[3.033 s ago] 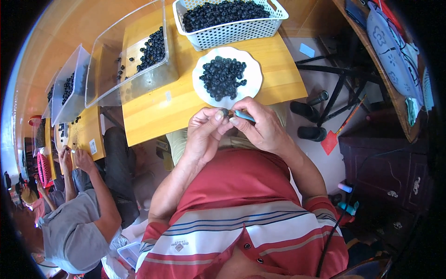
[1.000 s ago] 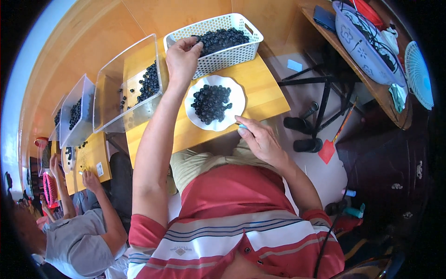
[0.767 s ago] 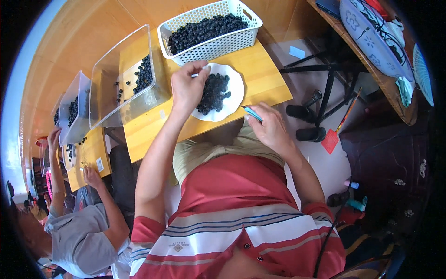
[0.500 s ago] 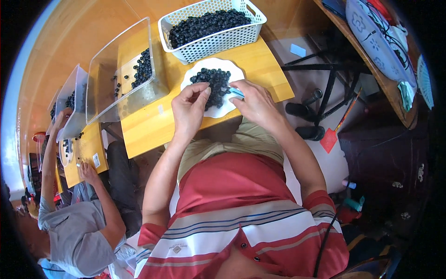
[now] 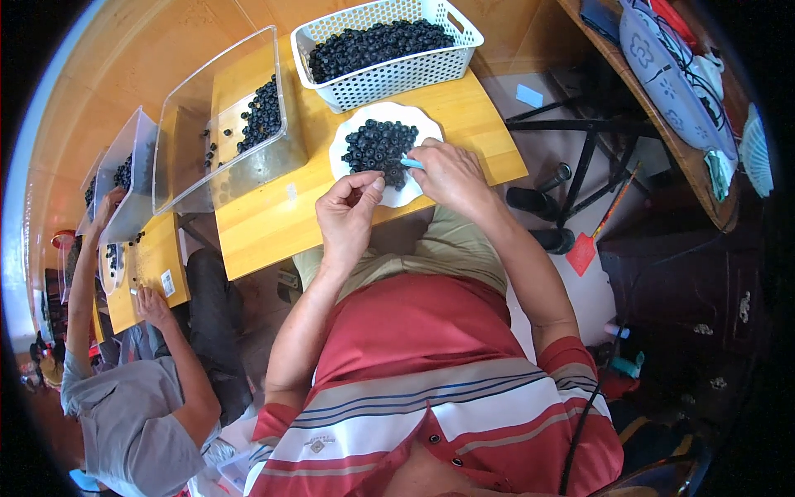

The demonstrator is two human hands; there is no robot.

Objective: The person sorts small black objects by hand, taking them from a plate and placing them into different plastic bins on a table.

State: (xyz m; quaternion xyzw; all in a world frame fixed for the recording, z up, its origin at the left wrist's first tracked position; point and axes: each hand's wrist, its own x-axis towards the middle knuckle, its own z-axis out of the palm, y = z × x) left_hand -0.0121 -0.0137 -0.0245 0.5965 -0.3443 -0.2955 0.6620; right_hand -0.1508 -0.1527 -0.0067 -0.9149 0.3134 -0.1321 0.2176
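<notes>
A white scalloped plate (image 5: 338, 149) holds a heap of small round black pieces (image 5: 377, 145); they look like berries or beads, but I cannot tell which. My left hand (image 5: 348, 211) is at the plate's near edge, thumb and forefinger pinched at the heap's lower side. Whatever lies between those fingertips is too small to make out. Over the plate's right side, my right hand (image 5: 454, 176) grips a small tool with a light-blue handle (image 5: 411, 163). Its thin tip points left into the heap, close to the left fingertips.
Behind the plate stands a white perforated basket (image 5: 397, 68) full of black pieces. Left of it, a clear plastic bin (image 5: 286, 141) holds more. Everything rests on a yellow wooden table (image 5: 257, 236). At far left a co-worker's hands (image 5: 153, 306) work at another table. A red-bladed swatter (image 5: 582, 253) stands right.
My left hand has shifted right and down, from the heap's left side to its lower edge. The right hand and its tool have moved slightly. The view has shifted a little.
</notes>
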